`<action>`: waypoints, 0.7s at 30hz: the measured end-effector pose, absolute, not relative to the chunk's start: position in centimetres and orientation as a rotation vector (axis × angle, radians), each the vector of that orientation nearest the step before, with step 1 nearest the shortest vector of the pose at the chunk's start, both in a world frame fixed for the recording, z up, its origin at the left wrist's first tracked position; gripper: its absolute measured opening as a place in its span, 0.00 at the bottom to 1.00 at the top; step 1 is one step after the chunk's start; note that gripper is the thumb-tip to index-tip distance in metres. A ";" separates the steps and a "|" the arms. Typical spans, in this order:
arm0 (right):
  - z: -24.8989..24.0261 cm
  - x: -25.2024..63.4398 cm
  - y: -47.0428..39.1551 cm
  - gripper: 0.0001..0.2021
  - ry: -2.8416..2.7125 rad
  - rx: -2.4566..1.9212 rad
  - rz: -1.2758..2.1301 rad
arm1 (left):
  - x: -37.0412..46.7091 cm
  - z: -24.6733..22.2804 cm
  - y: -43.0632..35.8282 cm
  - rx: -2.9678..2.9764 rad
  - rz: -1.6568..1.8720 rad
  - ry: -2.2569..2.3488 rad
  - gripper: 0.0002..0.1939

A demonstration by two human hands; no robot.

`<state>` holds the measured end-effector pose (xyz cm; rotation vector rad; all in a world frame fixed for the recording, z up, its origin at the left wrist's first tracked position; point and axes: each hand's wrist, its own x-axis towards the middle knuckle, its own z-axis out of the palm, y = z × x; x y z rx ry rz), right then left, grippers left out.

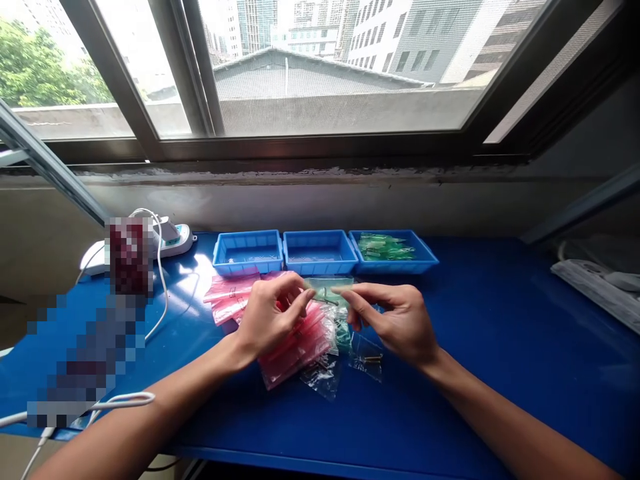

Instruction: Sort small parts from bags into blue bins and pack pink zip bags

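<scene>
A small green-tinted plastic bag (325, 285) is stretched between my two hands over the work surface. My left hand (270, 313) pinches its left side between thumb and fingertips. On the opposite side, my right hand (397, 317) grips the bag with thumb and forefinger. Small dark pieces show at the bag, too small to name. Below my hands lies a pile of pink plastic bags (293, 357), partly hidden by the left hand. A clear bag (367, 357) with thin brass-coloured pieces lies under my right hand, and another clear bag (323, 380) is beside the pink pile.
Three blue bins line the back: the left bin (247, 269) and middle bin (320, 269) hold small pieces; the right bin (425, 261) holds green bags (385, 247). A power strip (177, 243) and white cable (164, 293) lie left. A plastic-wrapped item (595, 287) sits right.
</scene>
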<state>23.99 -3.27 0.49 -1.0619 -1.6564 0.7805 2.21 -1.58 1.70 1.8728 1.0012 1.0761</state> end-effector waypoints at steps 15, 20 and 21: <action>0.9 24.0 -3.4 0.16 -1.708 -1.023 0.487 | 1.9 1.4 -1.3 1.886 1.191 0.916 0.15; 0.9 23.9 -3.5 0.15 -1.696 -1.042 0.498 | 1.9 1.4 -1.3 1.899 1.198 0.934 0.15; 0.9 24.0 -3.5 0.15 -1.693 -1.048 0.502 | 1.9 1.4 -1.3 1.902 1.195 0.940 0.15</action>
